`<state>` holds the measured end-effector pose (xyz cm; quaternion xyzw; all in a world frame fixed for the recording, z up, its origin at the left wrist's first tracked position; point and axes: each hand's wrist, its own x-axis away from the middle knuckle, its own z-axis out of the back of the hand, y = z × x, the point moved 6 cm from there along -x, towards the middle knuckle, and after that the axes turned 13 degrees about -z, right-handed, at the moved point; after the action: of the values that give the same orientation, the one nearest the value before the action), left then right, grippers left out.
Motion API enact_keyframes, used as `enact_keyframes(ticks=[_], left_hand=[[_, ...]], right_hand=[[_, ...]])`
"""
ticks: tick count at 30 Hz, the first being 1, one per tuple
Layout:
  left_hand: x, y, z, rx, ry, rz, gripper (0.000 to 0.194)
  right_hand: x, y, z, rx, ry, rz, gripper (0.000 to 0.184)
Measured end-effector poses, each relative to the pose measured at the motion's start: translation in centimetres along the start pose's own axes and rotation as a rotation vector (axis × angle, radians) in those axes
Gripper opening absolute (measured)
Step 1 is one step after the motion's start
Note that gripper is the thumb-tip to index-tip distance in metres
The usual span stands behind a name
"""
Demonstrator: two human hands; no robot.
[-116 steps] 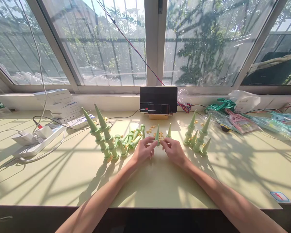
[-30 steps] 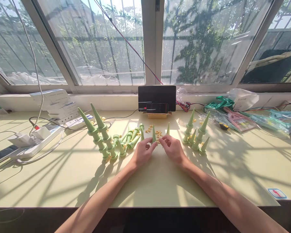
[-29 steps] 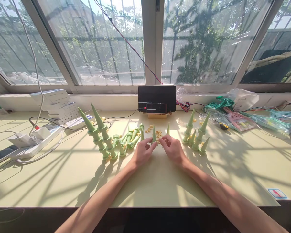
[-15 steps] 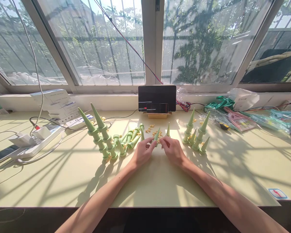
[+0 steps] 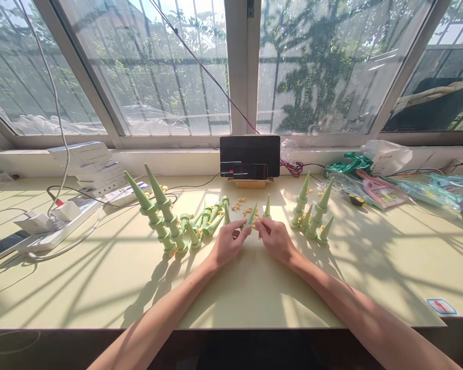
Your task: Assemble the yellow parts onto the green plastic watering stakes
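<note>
Over the middle of the table, my left hand (image 5: 230, 239) is closed on a green cone-shaped spike (image 5: 250, 216), its tip pointing up and leaning right. Close by on the right, the fingers of my right hand (image 5: 275, 237) are pinched together near the spike's side; what they hold is too small and hidden to make out. Small yellow pieces (image 5: 238, 203) lie scattered just beyond both hands. Another green spike (image 5: 267, 206) stands upright behind my right hand. Loose green collared tubes (image 5: 206, 216) lie to the left of my left hand, some with yellow bits.
Tall stacks of green spikes (image 5: 164, 205) stand at left, with more stacked spikes (image 5: 318, 213) at right. A phone (image 5: 250, 171) leans before a black screen (image 5: 250, 146). A power strip (image 5: 67, 223) and cables occupy the left; plastic bags (image 5: 424, 192) and a yellow-black tool (image 5: 356, 200) are at right.
The spike in my left hand has shifted slightly right and tilts more to the right. My right hand has moved very slightly right, its fingers still pinched.
</note>
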<state>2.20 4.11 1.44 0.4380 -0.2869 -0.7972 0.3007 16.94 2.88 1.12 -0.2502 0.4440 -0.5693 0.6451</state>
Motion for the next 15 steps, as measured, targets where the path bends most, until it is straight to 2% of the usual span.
enact_keyframes(ticks=[15], left_hand=[[0.2,-0.6,-0.4,0.030,-0.035,-0.080,0.043]], right_hand=[[-0.5,1.7,-0.4,-0.235,-0.070,-0.201,0.047]])
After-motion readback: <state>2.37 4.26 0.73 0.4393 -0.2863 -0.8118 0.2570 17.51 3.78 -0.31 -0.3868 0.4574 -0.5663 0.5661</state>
